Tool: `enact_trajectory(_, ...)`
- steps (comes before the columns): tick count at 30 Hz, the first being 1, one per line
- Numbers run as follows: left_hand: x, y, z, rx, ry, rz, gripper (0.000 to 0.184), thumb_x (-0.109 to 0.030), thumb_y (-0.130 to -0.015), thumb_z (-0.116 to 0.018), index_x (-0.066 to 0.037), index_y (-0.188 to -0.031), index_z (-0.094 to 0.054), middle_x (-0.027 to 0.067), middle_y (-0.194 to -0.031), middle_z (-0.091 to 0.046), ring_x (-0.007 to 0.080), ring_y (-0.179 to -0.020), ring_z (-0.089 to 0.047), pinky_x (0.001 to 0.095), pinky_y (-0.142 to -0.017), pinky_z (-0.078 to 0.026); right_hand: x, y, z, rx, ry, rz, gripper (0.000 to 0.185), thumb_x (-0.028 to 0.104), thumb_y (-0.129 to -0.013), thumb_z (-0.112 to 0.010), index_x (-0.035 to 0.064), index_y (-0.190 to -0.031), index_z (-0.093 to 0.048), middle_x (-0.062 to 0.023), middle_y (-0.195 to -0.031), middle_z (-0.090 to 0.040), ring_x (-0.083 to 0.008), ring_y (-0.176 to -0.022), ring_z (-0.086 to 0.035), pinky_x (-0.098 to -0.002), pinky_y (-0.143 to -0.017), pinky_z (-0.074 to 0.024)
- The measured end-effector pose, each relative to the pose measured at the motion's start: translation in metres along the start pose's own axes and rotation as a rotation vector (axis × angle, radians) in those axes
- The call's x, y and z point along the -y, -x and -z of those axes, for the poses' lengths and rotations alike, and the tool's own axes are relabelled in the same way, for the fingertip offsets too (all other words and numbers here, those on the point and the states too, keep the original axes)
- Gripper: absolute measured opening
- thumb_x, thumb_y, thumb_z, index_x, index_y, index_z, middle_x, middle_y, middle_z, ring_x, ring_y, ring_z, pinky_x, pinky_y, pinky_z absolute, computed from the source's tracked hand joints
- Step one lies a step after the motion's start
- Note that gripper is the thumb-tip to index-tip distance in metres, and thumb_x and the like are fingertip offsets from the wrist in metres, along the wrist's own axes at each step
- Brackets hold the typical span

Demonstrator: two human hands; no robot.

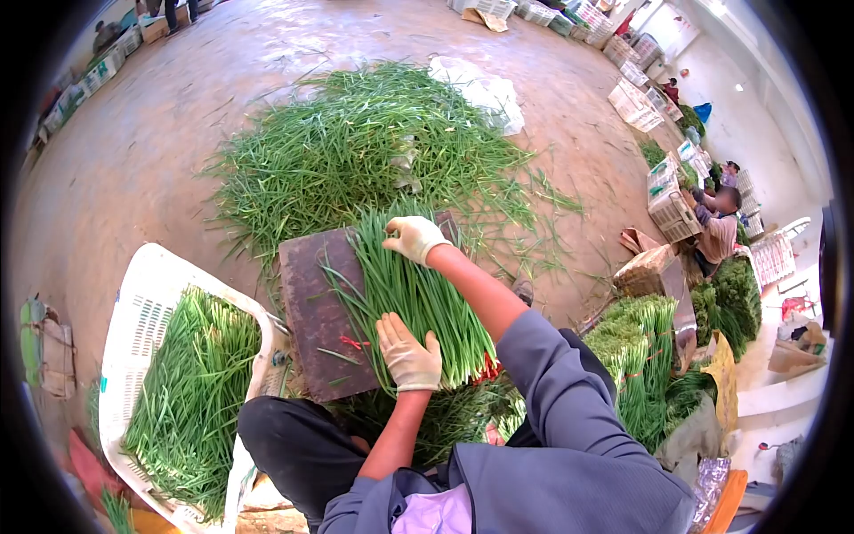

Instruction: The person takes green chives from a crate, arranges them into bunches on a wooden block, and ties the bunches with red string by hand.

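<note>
A white crate (133,343) of greens (196,392) stands left of the dark board (311,289). Beyond the board, a pile of loose leaves (356,133) covers the floor. On the board's right part lies a bunch of long greens (436,307). The gloved left hand (409,354) rests flat on its near side, thumb spread; the gloved right hand (414,239) curls over its far side, whether pinching leaves I cannot tell. More bundles (642,351) stand right of the board.

The stalks (427,303) are green, the board (311,298) mottled brown, the crate (144,325) white.
</note>
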State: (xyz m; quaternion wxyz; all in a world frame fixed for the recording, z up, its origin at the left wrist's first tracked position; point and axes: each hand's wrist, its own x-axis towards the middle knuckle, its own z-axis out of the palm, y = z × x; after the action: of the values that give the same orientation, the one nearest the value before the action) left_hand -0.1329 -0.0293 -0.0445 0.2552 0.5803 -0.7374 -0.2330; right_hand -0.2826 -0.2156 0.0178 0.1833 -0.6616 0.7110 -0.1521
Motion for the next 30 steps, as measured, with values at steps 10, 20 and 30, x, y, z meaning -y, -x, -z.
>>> enact_trajectory(10,-0.001,0.0,0.0,0.028,-0.018,0.015,0.084,-0.029,-0.086,-0.064,0.016,-0.145,-0.024,0.032,-0.15,-0.031,0.0452,-0.142,-0.027,0.0503,-0.117,-0.024,-0.026,-0.028,0.008,-0.307,-0.648,-0.158,0.021,0.02,-0.084,-0.072,0.0026,-0.096,-0.073,-0.0096,-0.085,-0.074,-0.0202,-0.075,-0.067,-0.0331,-0.076,-0.0538)
enact_trajectory(20,-0.001,0.0,0.002,0.016,0.003,0.014,0.083,-0.028,-0.085,-0.065,0.016,-0.144,-0.025,0.0312,-0.15,-0.031,0.0448,-0.142,-0.027,0.0508,-0.117,-0.024,-0.047,-0.009,-0.005,0.116,-0.455,-0.467,0.022,0.019,-0.09,-0.066,-0.0004,-0.099,-0.072,-0.0096,-0.068,-0.069,-0.0166,-0.055,-0.065,-0.0298,-0.051,-0.0527)
enact_trajectory(30,-0.002,-0.001,0.001,0.016,0.007,0.02,0.083,-0.027,-0.085,-0.065,0.015,-0.144,-0.025,0.0307,-0.15,-0.031,0.0447,-0.142,-0.026,0.0509,-0.117,-0.024,-0.031,-0.014,-0.005,0.152,-0.621,-0.607,0.03,0.03,-0.087,-0.073,0.0006,-0.082,-0.069,-0.0065,-0.065,-0.063,-0.0141,-0.052,-0.057,-0.0326,-0.049,-0.0461)
